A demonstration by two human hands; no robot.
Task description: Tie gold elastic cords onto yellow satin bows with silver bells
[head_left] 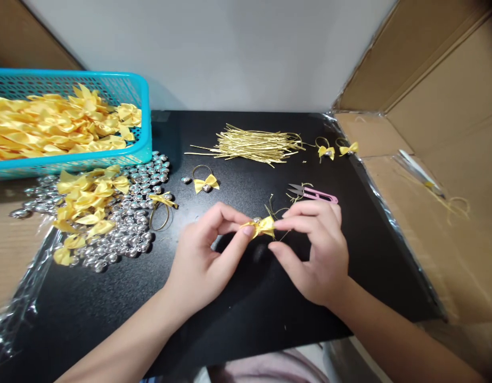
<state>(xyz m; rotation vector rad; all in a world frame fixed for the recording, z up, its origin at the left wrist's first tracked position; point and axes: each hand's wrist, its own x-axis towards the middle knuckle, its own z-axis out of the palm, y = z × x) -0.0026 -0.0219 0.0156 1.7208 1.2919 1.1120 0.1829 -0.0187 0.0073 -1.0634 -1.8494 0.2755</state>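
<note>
Yellow bow (264, 226), mid-frame in the head view, is pinched by the left hand (209, 254); the right hand (320, 249) stands thumb apart, fingertips at its edge (contact is hard to judge). A slack pinch could let it twist; a stray reach could knock the pink snips (316, 191).

On the black table (90, 306) lay silver beads (128, 234) and yellow bows (88, 197) at left, gold cords (257, 146) at far centre, snips (320, 195) at right, and looped bows (206, 184) left and far right; a basket (145, 114) stood at far left.
</note>
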